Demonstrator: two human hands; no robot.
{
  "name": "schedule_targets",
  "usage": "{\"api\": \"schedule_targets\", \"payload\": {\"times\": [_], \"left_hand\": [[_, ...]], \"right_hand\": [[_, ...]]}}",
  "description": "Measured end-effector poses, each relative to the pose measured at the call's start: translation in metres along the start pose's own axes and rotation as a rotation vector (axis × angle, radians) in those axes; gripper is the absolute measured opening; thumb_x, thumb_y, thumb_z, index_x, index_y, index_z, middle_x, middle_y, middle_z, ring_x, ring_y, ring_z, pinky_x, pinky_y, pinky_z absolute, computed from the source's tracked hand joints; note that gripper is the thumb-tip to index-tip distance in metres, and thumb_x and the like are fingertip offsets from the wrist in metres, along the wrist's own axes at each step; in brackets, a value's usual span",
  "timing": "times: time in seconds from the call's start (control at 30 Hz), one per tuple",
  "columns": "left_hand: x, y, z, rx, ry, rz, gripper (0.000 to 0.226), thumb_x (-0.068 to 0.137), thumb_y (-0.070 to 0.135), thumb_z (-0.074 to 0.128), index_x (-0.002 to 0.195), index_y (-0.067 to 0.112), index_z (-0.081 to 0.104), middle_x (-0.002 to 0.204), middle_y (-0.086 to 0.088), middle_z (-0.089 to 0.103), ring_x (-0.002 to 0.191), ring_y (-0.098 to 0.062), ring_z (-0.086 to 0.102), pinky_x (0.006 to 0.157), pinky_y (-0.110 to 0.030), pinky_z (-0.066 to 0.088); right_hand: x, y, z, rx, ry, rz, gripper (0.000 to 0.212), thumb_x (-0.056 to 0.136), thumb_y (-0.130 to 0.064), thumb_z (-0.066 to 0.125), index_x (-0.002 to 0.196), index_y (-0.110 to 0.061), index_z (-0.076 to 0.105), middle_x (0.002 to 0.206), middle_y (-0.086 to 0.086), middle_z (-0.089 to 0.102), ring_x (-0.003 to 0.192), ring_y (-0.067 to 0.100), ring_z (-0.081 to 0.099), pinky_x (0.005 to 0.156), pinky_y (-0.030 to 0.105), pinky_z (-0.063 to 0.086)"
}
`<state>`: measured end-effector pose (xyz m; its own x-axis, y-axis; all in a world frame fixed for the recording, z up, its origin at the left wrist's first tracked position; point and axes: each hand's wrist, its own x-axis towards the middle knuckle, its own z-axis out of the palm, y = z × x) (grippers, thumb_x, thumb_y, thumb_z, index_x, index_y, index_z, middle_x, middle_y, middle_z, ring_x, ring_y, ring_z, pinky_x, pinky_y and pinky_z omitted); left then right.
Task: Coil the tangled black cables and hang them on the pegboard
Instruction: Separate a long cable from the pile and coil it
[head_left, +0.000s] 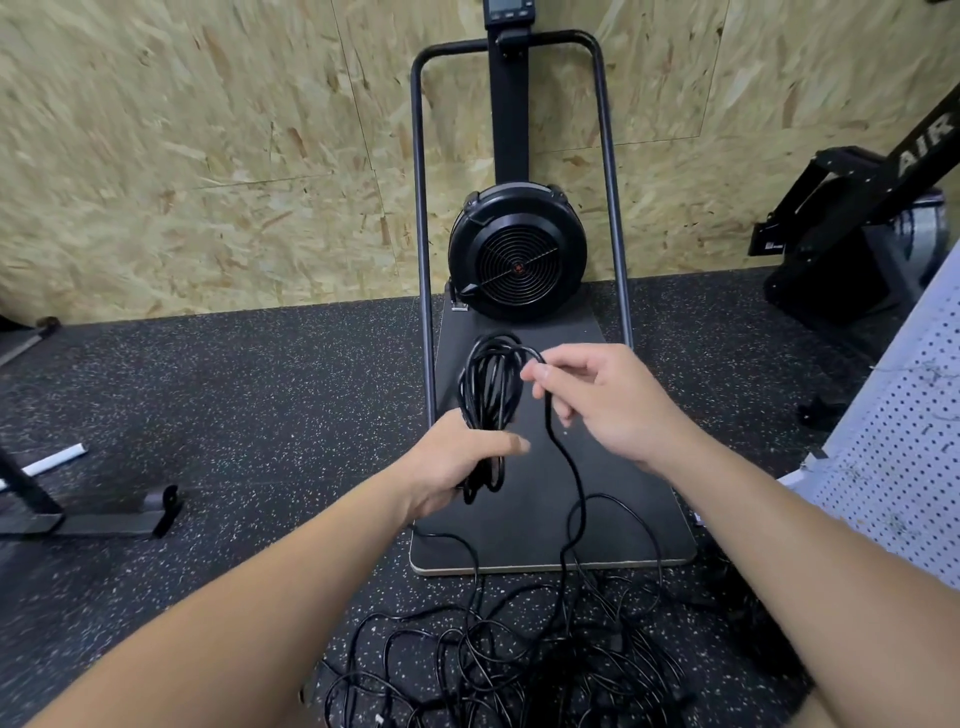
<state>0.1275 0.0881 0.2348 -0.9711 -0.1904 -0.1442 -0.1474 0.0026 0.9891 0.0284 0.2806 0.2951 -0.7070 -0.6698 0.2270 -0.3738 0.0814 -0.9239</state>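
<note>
Speckled black rubber floor (218, 415), chipboard wall behind the black round fan machine (518, 250). In front of that fan, the left hand (452, 462) grips a coiled black cable bundle (488, 395), fingers curled round it. The right hand (597, 400) pinches a strand. Nearer the camera, loose tangled black cables (519, 660) sprawl on the floor. White perforated pegboard (904, 457) stands right of the fan.

Speckled floor (218, 426) under tangled cables (509, 660)

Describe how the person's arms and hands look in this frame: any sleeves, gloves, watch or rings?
Both forearms are bare up to the frame edge, with no sleeves in view. The left hand and right hand wear no gloves. No watch, bracelet or ring shows on either wrist or on the fingers that can be seen. Fingernails on the right hand look short and unpainted. The image is slightly blurred, so fine marks cannot be told.
</note>
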Motion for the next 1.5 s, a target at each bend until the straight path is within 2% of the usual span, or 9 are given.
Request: {"api": "schedule_targets", "payload": {"times": [0.17, 0.47, 0.73, 0.83, 0.93, 1.0, 1.13, 1.23, 1.5], "left_hand": [[-0.008, 0.003, 0.022, -0.073, -0.135, -0.004, 0.035, 0.093, -0.001, 0.079, 0.128, 0.002, 0.072, 0.120, -0.016, 0.078, 0.109, -0.021, 0.075, 0.095, -0.031, 0.058], [-0.010, 0.003, 0.028, 0.026, -0.117, 0.008, 0.016, 0.105, 0.017, 0.073, 0.108, 0.001, 0.072, 0.108, -0.026, 0.078, 0.107, -0.026, 0.078, 0.094, -0.037, 0.057], [-0.005, 0.004, 0.019, -0.213, 0.049, -0.014, 0.005, 0.104, 0.004, 0.071, 0.102, 0.000, 0.069, 0.092, -0.017, 0.071, 0.083, -0.031, 0.073, 0.095, -0.055, 0.064], [0.000, 0.009, 0.014, -0.259, 0.130, 0.026, 0.006, 0.105, 0.005, 0.069, 0.101, 0.000, 0.070, 0.091, -0.016, 0.071, 0.078, -0.029, 0.072, 0.089, -0.050, 0.066], [0.004, 0.014, 0.012, -0.355, 0.176, 0.064, 0.007, 0.106, 0.006, 0.068, 0.102, 0.001, 0.069, 0.087, -0.012, 0.068, 0.077, -0.026, 0.071, 0.092, -0.053, 0.065], [0.006, 0.017, 0.010, -0.418, 0.192, 0.089, 0.007, 0.106, 0.006, 0.068, 0.107, -0.001, 0.066, 0.084, -0.011, 0.065, 0.077, -0.026, 0.071, 0.089, -0.054, 0.066], [0.007, 0.021, -0.003, -0.443, 0.209, 0.106, 0.009, 0.106, 0.011, 0.069, 0.110, 0.005, 0.063, 0.087, -0.008, 0.060, 0.071, -0.020, 0.061, 0.070, -0.039, 0.060], [0.012, 0.022, -0.020, -0.454, 0.285, 0.106, 0.010, 0.105, 0.015, 0.070, 0.109, 0.009, 0.062, 0.087, -0.006, 0.059, 0.067, -0.016, 0.054, 0.062, -0.032, 0.051], [0.018, 0.029, -0.032, -0.485, 0.333, 0.097, 0.014, 0.104, 0.015, 0.069, 0.115, 0.007, 0.065, 0.084, -0.005, 0.059, 0.065, -0.016, 0.053, 0.061, -0.030, 0.050]], "right_hand": [[0.006, 0.000, 0.011, -0.004, 0.140, 0.001, 0.022, 0.107, -0.024, 0.069, 0.089, -0.013, 0.075, 0.067, 0.010, 0.070, 0.061, 0.024, 0.068, 0.067, 0.030, 0.056], [0.009, -0.007, 0.012, -0.030, 0.340, 0.017, 0.015, 0.107, -0.019, 0.067, 0.099, -0.015, 0.078, 0.065, 0.008, 0.072, 0.056, 0.020, 0.070, 0.061, 0.020, 0.055], [0.011, 0.016, 0.002, 0.058, 0.333, 0.172, 0.025, 0.105, -0.006, 0.060, 0.121, -0.021, 0.072, 0.112, 0.005, 0.075, 0.083, 0.015, 0.078, 0.081, 0.029, 0.066], [0.002, 0.035, 0.010, -0.077, -0.005, 0.343, 0.037, 0.095, 0.005, 0.062, 0.122, -0.019, 0.073, 0.114, 0.005, 0.079, 0.097, 0.019, 0.079, 0.095, 0.039, 0.065], [-0.015, 0.057, 0.033, -0.239, -0.548, 0.391, 0.047, 0.088, -0.014, 0.086, 0.132, -0.018, 0.070, 0.125, 0.000, 0.079, 0.119, 0.018, 0.073, 0.111, 0.037, 0.055], [-0.024, 0.067, 0.050, -0.248, -0.682, 0.403, 0.050, 0.087, -0.027, 0.091, 0.132, -0.023, 0.069, 0.131, -0.008, 0.075, 0.127, 0.021, 0.068, 0.116, 0.038, 0.052], [-0.020, 0.064, 0.051, -0.200, -0.627, 0.425, 0.018, 0.095, -0.019, 0.085, 0.106, -0.010, 0.075, 0.093, -0.003, 0.078, 0.079, 0.008, 0.067, 0.079, 0.023, 0.052], [-0.010, 0.052, 0.031, -0.271, -0.581, 0.417, 0.009, 0.098, -0.017, 0.078, 0.094, -0.009, 0.076, 0.076, -0.001, 0.074, 0.071, 0.010, 0.062, 0.074, 0.026, 0.050], [0.011, 0.027, 0.009, -0.753, -0.222, 0.217, 0.060, 0.090, -0.062, 0.077, 0.064, -0.017, 0.048, 0.057, -0.004, 0.047, 0.058, 0.020, 0.046, 0.060, 0.032, 0.040]]}}
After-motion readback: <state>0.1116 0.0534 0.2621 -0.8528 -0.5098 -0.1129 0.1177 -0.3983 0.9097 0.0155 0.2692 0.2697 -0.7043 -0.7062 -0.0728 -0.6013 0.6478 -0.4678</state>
